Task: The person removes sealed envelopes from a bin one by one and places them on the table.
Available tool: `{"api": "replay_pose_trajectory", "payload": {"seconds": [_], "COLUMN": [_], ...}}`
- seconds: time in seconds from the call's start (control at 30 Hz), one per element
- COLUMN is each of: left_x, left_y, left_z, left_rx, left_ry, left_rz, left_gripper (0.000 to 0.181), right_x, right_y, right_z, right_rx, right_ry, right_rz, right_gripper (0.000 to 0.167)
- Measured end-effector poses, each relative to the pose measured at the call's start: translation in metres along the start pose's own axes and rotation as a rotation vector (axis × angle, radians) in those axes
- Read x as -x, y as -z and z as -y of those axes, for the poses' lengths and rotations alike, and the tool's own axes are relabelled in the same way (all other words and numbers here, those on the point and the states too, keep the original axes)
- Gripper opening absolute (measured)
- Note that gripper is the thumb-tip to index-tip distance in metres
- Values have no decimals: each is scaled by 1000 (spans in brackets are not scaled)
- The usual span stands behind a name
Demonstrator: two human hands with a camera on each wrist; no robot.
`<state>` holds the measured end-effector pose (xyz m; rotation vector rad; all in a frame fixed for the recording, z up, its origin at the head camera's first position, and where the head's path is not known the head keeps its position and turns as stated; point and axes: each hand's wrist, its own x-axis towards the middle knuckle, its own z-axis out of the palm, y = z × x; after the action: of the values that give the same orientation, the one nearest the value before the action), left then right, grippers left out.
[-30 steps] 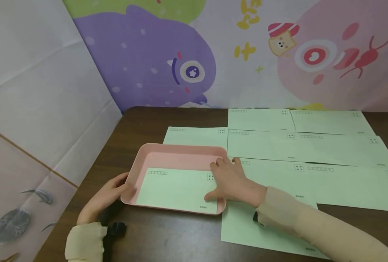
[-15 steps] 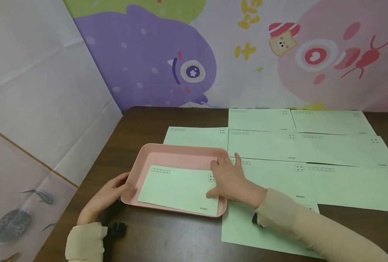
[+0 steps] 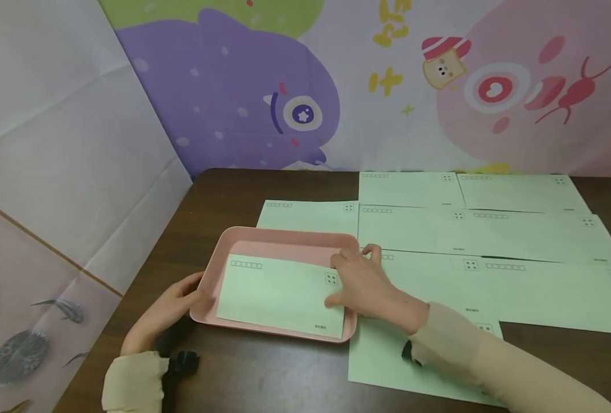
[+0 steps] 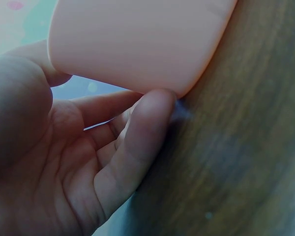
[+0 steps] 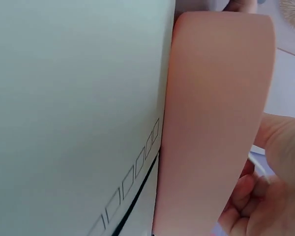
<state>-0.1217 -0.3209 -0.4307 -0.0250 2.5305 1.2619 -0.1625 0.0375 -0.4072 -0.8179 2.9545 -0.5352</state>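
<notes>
In the head view a pink tray [image 3: 279, 234] lies on the dark table, tilted slightly to the viewer. A pale green envelope [image 3: 279, 295] lies inside it, printed with small boxes and a stamp square. My left hand [image 3: 168, 307] grips the tray's left end; the left wrist view shows the thumb over the rim and fingers at the bottom edge of the tray wall [image 4: 132, 44]. Reaching over the tray's right end, my right hand [image 3: 364, 287] pinches the envelope's right edge. In the right wrist view the tray's outer wall [image 5: 216, 113] hides part of that grip.
Several similar envelopes [image 3: 419, 229] cover the right and back of the brown table [image 3: 243, 373], some overlapping or edge to edge. One envelope [image 3: 307, 215] is partly behind the tray, another [image 3: 388, 355] under my right forearm. A cartoon-printed cloth [image 3: 233, 97] hangs behind the table.
The envelope in the tray has shifted and turned slightly, its left end swinging up toward the far side. My right hand moved a little with it; the left hand and tray barely moved.
</notes>
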Motion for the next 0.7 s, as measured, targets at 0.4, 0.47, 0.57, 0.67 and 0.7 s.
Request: {"api": "replay_pose_trajectory", "payload": {"seconds": [0.4,0.47,0.57,0.67,0.7], "left_x": [-2,-1,-1,-1,-1], "left_y": [0,0,0,-1,-1], "left_z": [2,2,2,2,2], "left_rx": [5,10,13,8,6], "left_ry": [-71,-65,-52,-51,-54], "left_rz": [4,7,9,6,6], "left_gripper": [54,54,54,55,55], "right_x": [12,14,17,20,21], "right_y": [0,-1,-3,-5,-6], "right_z": [-4,-5,-5,-6,-6], "right_rx": [-369,-370,-316,-249,-244], "right_ry": [106,128,157,188,199], "right_rz": [-35,-15,23,53,64], "right_gripper": [37,24,16,22,27]}}
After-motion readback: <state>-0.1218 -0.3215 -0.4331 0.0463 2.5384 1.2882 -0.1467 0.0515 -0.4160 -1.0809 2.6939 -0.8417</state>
